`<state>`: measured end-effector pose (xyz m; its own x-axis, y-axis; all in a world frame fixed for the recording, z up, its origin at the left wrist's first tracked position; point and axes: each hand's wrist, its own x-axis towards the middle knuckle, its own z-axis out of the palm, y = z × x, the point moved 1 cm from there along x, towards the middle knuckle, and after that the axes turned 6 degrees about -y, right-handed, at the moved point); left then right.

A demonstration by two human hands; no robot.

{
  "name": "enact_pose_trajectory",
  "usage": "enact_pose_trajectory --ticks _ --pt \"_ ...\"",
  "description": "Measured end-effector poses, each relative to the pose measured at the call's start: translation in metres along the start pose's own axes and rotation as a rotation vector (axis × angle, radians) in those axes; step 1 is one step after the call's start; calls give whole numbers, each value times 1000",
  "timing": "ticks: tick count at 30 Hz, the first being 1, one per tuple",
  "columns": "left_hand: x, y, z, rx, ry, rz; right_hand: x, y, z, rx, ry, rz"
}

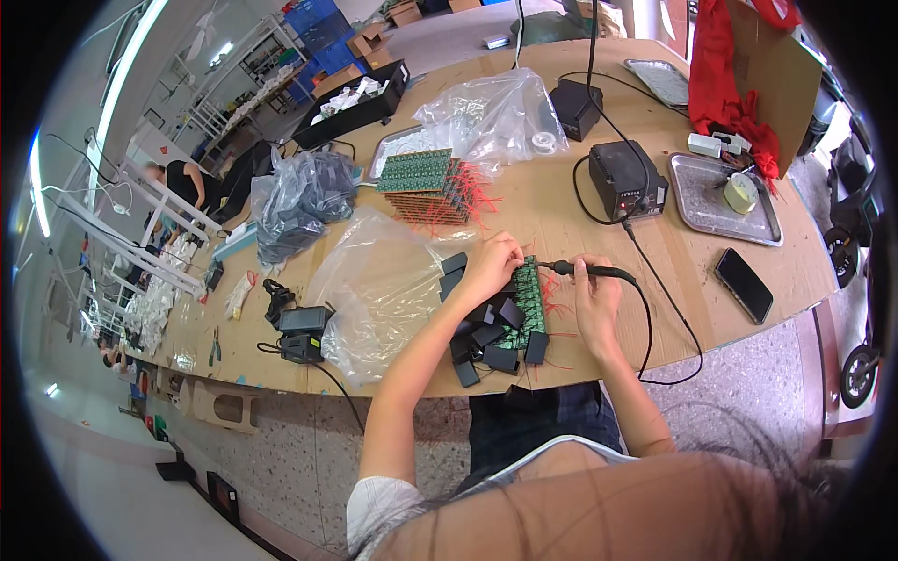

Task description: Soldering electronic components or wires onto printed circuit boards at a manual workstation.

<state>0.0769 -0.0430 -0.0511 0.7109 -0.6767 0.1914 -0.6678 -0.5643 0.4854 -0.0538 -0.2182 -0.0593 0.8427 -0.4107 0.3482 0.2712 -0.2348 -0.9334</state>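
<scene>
My right hand (597,297) grips a black soldering iron (563,268), its tip pointing left at the upper end of a green circuit board panel (530,301). Over that same end, my left hand (496,266) has its fingers pinched together; what they hold is too small to make out. Several small black rectangular plastic cases (501,359) lie on and beside the panel, partly covering its left side. Thin red wires (557,297) stick out from the panel's right side.
Behind my hands stands a stack of green boards (416,175) with red wires. A black soldering station (627,179), metal tray (720,220) and phone (744,285) are on the right. Clear plastic bags (360,299), a grey bag bundle (297,201) and black power adapters (304,323) lie left.
</scene>
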Motion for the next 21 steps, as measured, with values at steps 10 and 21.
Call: enact_pose_trajectory --ticks 10,21 --pt "0 0 0 -17 -3 3 -1 -7 -6 163 156 -116" --pt "0 -2 -1 -43 -21 -17 -3 -10 -8 254 182 -131"
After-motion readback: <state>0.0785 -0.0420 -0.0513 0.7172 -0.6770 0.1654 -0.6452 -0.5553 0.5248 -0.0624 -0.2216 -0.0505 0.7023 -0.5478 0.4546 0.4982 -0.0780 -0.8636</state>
